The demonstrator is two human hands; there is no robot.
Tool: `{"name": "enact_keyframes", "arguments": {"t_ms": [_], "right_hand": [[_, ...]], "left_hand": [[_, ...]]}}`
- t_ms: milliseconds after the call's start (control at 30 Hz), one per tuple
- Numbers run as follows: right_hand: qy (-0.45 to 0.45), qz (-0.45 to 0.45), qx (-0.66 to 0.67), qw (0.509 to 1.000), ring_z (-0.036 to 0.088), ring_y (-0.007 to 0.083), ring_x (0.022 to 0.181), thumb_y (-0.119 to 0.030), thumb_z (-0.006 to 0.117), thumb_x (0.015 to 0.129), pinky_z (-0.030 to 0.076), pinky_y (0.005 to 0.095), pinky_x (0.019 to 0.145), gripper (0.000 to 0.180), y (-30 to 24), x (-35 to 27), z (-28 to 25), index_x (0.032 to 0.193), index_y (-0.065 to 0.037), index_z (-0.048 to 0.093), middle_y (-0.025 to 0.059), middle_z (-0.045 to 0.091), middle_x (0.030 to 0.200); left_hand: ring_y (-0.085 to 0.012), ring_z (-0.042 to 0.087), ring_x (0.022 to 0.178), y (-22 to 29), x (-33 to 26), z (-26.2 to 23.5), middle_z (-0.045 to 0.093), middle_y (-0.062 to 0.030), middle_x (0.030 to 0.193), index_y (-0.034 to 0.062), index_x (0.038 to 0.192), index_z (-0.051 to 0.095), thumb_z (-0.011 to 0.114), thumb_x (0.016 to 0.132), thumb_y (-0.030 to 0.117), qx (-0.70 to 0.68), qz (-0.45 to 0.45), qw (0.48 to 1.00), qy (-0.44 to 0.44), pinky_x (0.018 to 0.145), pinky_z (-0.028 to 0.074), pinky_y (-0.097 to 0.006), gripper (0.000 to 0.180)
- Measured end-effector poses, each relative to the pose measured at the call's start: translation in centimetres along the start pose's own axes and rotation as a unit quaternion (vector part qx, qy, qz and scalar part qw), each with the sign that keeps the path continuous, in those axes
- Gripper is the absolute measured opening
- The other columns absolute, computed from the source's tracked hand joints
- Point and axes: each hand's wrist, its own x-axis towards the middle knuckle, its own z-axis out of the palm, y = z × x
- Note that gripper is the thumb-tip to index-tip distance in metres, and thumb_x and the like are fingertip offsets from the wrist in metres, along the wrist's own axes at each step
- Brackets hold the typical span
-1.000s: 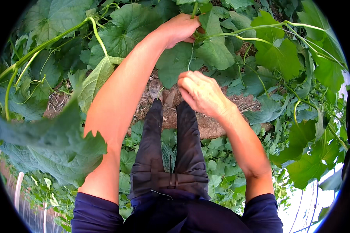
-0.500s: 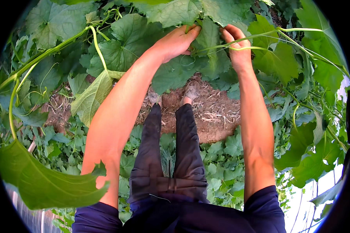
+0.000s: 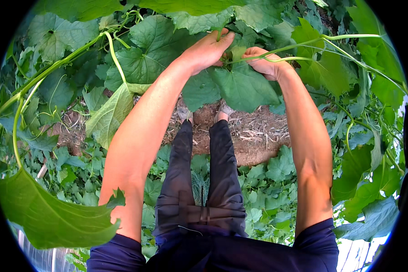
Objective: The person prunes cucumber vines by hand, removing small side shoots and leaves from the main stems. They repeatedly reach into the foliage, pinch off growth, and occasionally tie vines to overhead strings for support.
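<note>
Among broad green vine leaves, my left hand (image 3: 208, 51) is closed round a thin green vine stem (image 3: 219, 35) that shows between its thumb and fingers. Close to its right, my right hand (image 3: 265, 64) has its fingers curled into a pinch beside a young shoot (image 3: 235, 55). What those fingertips hold is too small to make out. A long pale-green vine (image 3: 299, 44) runs across the right hand and off to the right. Just below both hands hangs a large lobed leaf (image 3: 245, 86).
A thick vine (image 3: 54, 65) arches across the left, with a drooping leaf (image 3: 111, 111) under it. One big leaf (image 3: 59, 211) overlaps my left forearm. Brown soil with straw (image 3: 258, 133) lies around my feet. Low leafy plants (image 3: 272, 195) grow behind my legs.
My right hand has come down and inward, turning toward the left hand. The large leaf between them has swung lower and now spreads flat below the hands. The left hand stays nearly in place.
</note>
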Motion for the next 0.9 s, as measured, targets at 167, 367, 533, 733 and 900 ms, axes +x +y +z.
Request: {"name": "enact_keyframes", "arguments": {"t_ms": [167, 367, 533, 733, 900], "right_hand": [[0.006, -0.106, -0.099, 0.989, 0.056, 0.0069, 0.070, -0.023, 0.068, 0.085, 0.045, 0.0252, 0.063, 0.025, 0.2, 1.2, 0.1, 0.101, -0.004, 0.071, -0.0001, 0.067, 0.084], [0.025, -0.090, -0.171, 0.981, 0.052, 0.0055, 0.069, -0.021, 0.069, 0.083, 0.043, 0.0246, 0.064, 0.023, -0.9, 0.4, 1.1, 0.097, -0.003, 0.070, -0.0017, 0.064, 0.078], [-0.037, -0.144, -0.041, 0.988, 0.053, 0.0080, 0.069, -0.025, 0.071, 0.082, 0.042, 0.0266, 0.061, 0.023, 0.8, 1.1, 0.6, 0.091, -0.005, 0.069, -0.0014, 0.063, 0.078], [-0.036, -0.126, 0.093, 0.987, 0.057, 0.0060, 0.072, -0.029, 0.073, 0.086, 0.045, 0.0240, 0.064, 0.026, 1.5, 1.3, 1.8, 0.094, -0.005, 0.068, -0.0014, 0.065, 0.084], [0.036, -0.103, 0.165, 0.980, 0.062, 0.0091, 0.077, -0.018, 0.071, 0.088, 0.050, 0.0252, 0.067, 0.021, 1.7, 0.0, 3.2, 0.100, -0.002, 0.067, 0.0034, 0.068, 0.090]], "left_hand": [[-0.0197, 0.052, 0.110, -0.2, 0.3, -0.3, 0.047, -0.0071, 0.123, 0.0085, 0.146, 0.033, 0.043, 0.101, 0.050, 0.015, -0.001, 1.000, -0.003, 0.095, 0.050, -0.043, 0.062], [-0.0201, 0.052, 0.108, -0.6, 0.6, -0.4, 0.046, -0.0090, 0.128, 0.0076, 0.148, 0.031, 0.044, 0.100, 0.051, 0.023, -0.017, 0.999, -0.022, 0.093, 0.051, -0.041, 0.065], [-0.0201, 0.052, 0.106, 1.0, -0.8, -0.4, 0.045, -0.0117, 0.132, 0.0053, 0.148, 0.030, 0.045, 0.100, 0.051, 0.022, -0.033, 0.999, -0.035, 0.092, 0.052, -0.041, 0.069], [-0.0204, 0.051, 0.108, 0.4, -1.0, -0.1, 0.046, -0.0121, 0.131, 0.0055, 0.148, 0.031, 0.045, 0.100, 0.052, -0.009, -0.009, 1.000, -0.025, 0.092, 0.052, -0.041, 0.068], [-0.0184, 0.051, 0.107, -1.9, 0.3, -0.6, 0.045, -0.0102, 0.129, 0.0066, 0.146, 0.031, 0.043, 0.100, 0.051, 0.046, -0.059, 0.997, -0.010, 0.096, 0.050, -0.036, 0.064]]}}
